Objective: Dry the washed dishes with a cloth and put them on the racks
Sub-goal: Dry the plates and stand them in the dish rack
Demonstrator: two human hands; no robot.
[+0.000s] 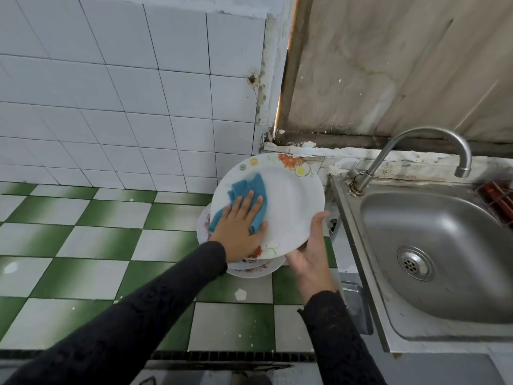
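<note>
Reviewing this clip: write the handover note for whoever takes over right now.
Left hand: flat, pressing the blue cloth on the top plate.
Right hand: holds that plate by its right rim, fingers hidden behind it.
Other plates lie stacked under it, left of the sink.
Done: nothing visibly racked.
Left: finish wiping, dry the rest, rack everything. No rack is in view.

Left sleeve [138,315]: long and black, of a lacy, textured fabric, ending at the wrist.
Right sleeve [337,343]: the same black patterned fabric, with an uneven, scalloped cuff edge.
Left hand [238,232], right hand [311,257]: bare beyond the cuffs.
</note>
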